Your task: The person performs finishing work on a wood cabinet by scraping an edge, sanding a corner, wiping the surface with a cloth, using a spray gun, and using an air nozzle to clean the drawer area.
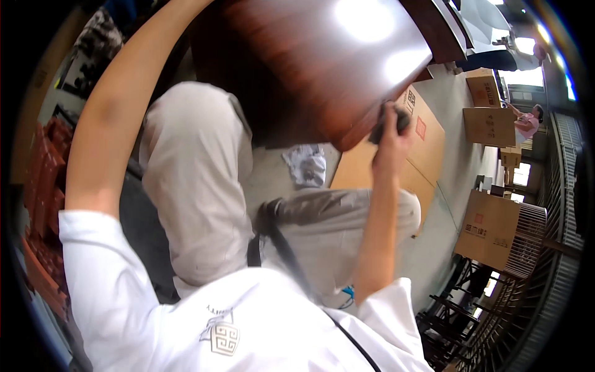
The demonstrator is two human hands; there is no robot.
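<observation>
A glossy reddish-brown wooden furniture piece (297, 62) stands before my knees, its polished face catching bright reflections. My right hand (395, 139) is closed round a dark, fuzzy-looking wad (389, 123), held against or close beside the lower right edge of the wood. Blur hides whether that wad is cloth or a pad. My left arm stretches up past the left side of the wood, and its hand lies beyond the upper edge of the picture. A crumpled pale cloth (306, 165) lies on the floor between my knees.
Flattened cardboard (427, 139) covers the floor under and right of the wood. Cardboard boxes (489, 229) and two people stand farther right. Reddish wooden parts (46, 204) are stacked at the left. Dark wooden frames (455, 316) stand at the lower right.
</observation>
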